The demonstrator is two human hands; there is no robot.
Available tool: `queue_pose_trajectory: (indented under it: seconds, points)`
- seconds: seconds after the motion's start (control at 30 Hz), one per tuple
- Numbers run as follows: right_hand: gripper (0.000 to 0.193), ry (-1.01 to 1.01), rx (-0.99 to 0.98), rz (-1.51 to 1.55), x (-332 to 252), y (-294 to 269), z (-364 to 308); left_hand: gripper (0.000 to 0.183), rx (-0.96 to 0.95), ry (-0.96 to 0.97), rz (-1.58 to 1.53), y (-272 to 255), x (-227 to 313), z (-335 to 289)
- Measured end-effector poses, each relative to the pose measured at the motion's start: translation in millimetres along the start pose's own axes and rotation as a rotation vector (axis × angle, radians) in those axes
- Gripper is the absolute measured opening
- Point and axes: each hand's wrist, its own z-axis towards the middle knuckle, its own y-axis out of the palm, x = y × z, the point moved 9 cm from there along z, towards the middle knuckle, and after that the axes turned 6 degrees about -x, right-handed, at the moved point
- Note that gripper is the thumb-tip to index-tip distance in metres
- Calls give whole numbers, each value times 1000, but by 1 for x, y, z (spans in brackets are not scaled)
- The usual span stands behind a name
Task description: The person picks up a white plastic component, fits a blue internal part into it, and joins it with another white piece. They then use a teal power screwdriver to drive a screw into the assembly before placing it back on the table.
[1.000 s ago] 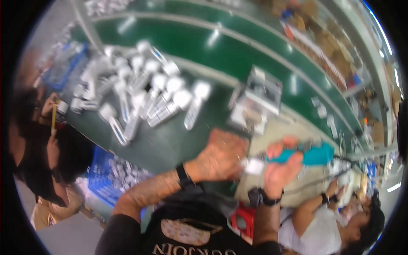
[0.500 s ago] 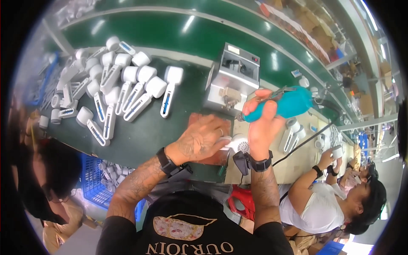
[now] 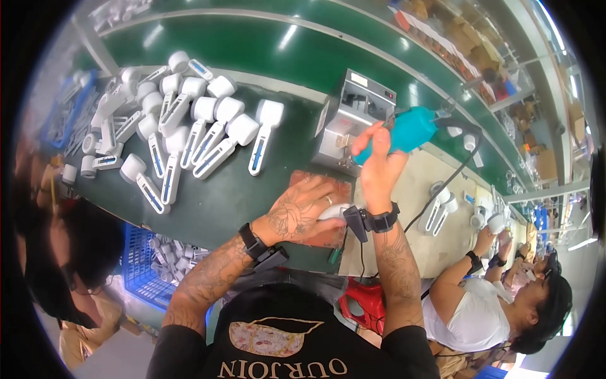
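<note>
My left hand (image 3: 300, 208) is closed around a white handheld device (image 3: 333, 211), pressing it down over a reddish-brown mat (image 3: 303, 181). My right wrist hides the device's round head. In my right hand (image 3: 383, 170) is a teal electric screwdriver (image 3: 410, 129), held tilted, with a dark cord running from its back end. The screwdriver's front end is at the front of a grey metal box-shaped machine (image 3: 360, 117), which looks like a screw feeder. My fingers partly cover the tip, so whether it touches the machine cannot be told.
Many white round-headed devices (image 3: 208, 139) lie heaped on the green table at left. A blue basket (image 3: 142, 265) below holds more white parts. Several devices (image 3: 435, 211) lie on the pale board at right, beside a co-worker (image 3: 470, 309) holding one. A red stool (image 3: 363, 303) stands below.
My right hand has moved left with the screwdriver, bringing its front end to the grey machine. The round grilled head of the device has gone out of sight behind my wrist. The view has shifted slightly.
</note>
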Motion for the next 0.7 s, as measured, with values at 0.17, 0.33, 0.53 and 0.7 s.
queue_pose_trajectory:
  seconds: [0.17,0.33,0.53,0.7]
  points:
    - [35,97,18,-5,-17,-14,-36,46,-76,-46,-51,5,-7,0]
    - [49,94,3,73,-25,-25,-63,38,-15,-39,-64,2,-5,0]
    - [48,92,-12,71,-23,-23,-70,45,-65,-26,-60,6,-5,-2]
    - [46,116,-25,49,-13,-25,-74,46,-80,-30,-45,9,-5,-2]
